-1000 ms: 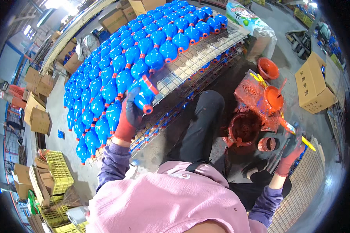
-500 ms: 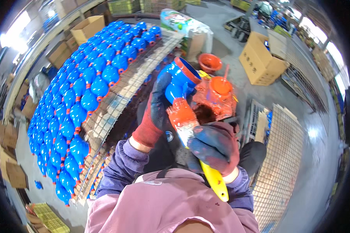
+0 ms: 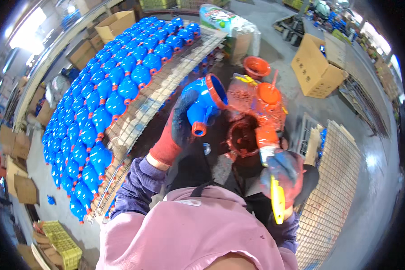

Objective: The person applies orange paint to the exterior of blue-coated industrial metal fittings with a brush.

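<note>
A glossy blue branched pipe fitting (image 3: 200,104) is gripped in my gloved left hand (image 3: 179,121), its wide orange-red-rimmed opening tilted up to the right. The fitting's short side branch ends in an orange-red rim facing me. My gloved right hand (image 3: 284,173) is closed round a paintbrush (image 3: 278,200) with a yellow handle. Orange-red paint covers the bristles, which are at the right side of a paint-coated pot (image 3: 232,137); whether they touch it I cannot tell. Beyond the pot stands a tub of orange paint (image 3: 269,94) on a paint-smeared surface.
On my left, a wire-mesh rack (image 3: 139,118) carries many blue fittings (image 3: 104,118) with red ends. A second mesh rack (image 3: 328,180) lies on the right. Further off are a red bowl (image 3: 256,65), an open cardboard box (image 3: 314,72) and a printed sack (image 3: 220,20).
The brush has moved away from the fitting's side branch, rightward to beside the pot. My left hand has turned the fitting slightly, and the branch's red rim now shows. The whole view has shifted a little.
</note>
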Motion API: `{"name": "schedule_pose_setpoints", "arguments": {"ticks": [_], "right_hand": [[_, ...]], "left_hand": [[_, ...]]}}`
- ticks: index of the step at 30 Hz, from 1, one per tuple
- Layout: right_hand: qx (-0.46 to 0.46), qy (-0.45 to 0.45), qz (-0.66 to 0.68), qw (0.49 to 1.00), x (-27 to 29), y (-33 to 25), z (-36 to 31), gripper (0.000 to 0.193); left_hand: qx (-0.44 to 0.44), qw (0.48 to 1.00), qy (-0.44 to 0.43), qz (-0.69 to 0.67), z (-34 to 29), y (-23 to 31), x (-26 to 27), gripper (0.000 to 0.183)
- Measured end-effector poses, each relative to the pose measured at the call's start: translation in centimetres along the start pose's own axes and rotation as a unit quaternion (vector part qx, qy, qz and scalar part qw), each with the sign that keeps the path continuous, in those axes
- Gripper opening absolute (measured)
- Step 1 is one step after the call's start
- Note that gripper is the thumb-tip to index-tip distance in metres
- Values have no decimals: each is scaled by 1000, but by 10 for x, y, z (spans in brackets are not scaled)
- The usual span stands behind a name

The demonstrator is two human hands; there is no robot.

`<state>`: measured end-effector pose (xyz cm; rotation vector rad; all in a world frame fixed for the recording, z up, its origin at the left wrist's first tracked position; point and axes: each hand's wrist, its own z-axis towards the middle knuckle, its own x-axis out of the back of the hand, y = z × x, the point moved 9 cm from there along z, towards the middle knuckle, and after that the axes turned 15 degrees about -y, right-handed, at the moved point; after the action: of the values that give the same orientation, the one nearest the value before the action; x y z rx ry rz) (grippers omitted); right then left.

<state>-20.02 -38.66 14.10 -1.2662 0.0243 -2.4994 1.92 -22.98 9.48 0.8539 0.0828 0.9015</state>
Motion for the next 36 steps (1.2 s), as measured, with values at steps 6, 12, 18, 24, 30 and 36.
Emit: {"name": "schedule_pose_setpoints", "arguments": {"ticks": [6,12,18,24,30,36], "right_hand": [[-87,-63,4,994,-17,40,-22,36],[-167,-173,24,970,-31,77,-17,45],[-142,-186,-214,948,-11,111,-23,50],[-226,-238,-298,896,61,160,-66,42],[-369,-55,-121,920,85,180,-124,45],[-437,-234,-161,854,36,139,-261,35]], "left_hand": [[362,879,211,-227,-100,-22,89,46],[410,835,44,364,-137,19,183,77],[503,717,-71,477,-158,22,202,82],[460,735,-154,473,-180,-32,213,80],[507,775,-77,369,-254,-25,289,73],[448,686,-244,519,-238,-41,287,62]]}}
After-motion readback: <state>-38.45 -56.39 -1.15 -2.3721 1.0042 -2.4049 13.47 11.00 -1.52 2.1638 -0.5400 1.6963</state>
